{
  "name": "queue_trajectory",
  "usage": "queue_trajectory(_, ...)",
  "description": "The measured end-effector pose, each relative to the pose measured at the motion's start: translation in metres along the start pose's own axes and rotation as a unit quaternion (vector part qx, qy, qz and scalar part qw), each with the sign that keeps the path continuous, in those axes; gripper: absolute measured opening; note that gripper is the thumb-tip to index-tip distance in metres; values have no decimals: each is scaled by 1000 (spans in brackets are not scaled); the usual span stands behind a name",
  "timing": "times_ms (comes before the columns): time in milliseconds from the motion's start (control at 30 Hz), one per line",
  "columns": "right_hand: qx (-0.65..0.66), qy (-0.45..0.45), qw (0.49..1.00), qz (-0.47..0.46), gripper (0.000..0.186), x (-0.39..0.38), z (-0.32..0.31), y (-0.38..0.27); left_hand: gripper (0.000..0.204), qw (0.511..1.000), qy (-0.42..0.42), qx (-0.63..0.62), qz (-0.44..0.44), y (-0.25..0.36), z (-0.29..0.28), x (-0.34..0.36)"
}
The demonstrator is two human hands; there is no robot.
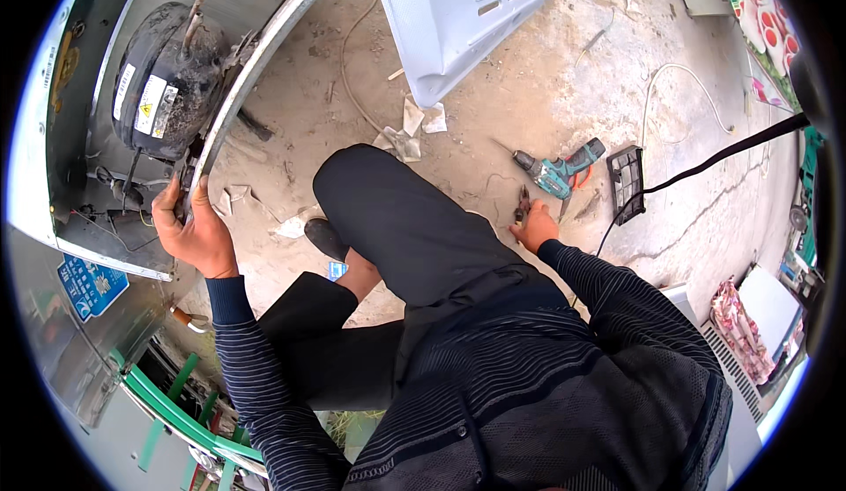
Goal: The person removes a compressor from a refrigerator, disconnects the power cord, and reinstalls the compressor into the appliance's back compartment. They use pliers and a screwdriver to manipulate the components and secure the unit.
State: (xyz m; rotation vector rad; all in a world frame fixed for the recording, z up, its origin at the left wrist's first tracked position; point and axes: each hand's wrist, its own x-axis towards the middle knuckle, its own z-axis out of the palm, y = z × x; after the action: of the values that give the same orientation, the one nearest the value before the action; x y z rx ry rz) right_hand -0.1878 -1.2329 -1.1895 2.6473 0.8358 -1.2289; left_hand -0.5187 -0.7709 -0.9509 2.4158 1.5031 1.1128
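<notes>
My left hand (198, 231) is raised at the metal cabinet's lower edge (231, 107), fingers closed around a small dark part that they mostly cover. Just beyond those fingers sits a black, dome-shaped compressor (167, 81) with pipe stubs and white and yellow labels. Low over the floor on the right, my right hand (536, 228) is closed on a small dark tool, apparently pliers (523, 198). A teal cordless drill (557, 174) lies close by, its bit pointing up and left, and something with red handles shows beside it.
A pale grey slotted plastic panel (463, 28) stands at the top. Right of the drill lies a black grille-like frame (626, 184), with a black cable across it. Torn scraps (410, 130) and a thin hose (348, 50) lie on the dusty floor. My bent knee (370, 178) rises between my hands.
</notes>
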Motion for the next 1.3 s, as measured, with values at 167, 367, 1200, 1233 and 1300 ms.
queue_trajectory(167, 104, 53, 990, 79, 79, 1, 55, 24, 33, 1000, 10, -11, 21, 15, 3, 19)
queue_trajectory(367, 458, 9, 885, 83, 23, 18, 21, -39, 36, 997, 41, 58, -2, 19, -15, 15)
queue_trajectory(1200, 539, -584, 606, -35, 40, -146, -286, -458, 34, 995, -12, -57, -78, 14, -27, 30)
queue_trajectory(1233, 528, -591, 610, -19, 42, -145, -290, -463, 34, 994, -15, -65, -84, 13, -28, 29)
queue_trajectory(1300, 514, -600, 613, 13, 44, -143, -296, -472, 33, 992, -20, -81, -97, 12, -31, 30)
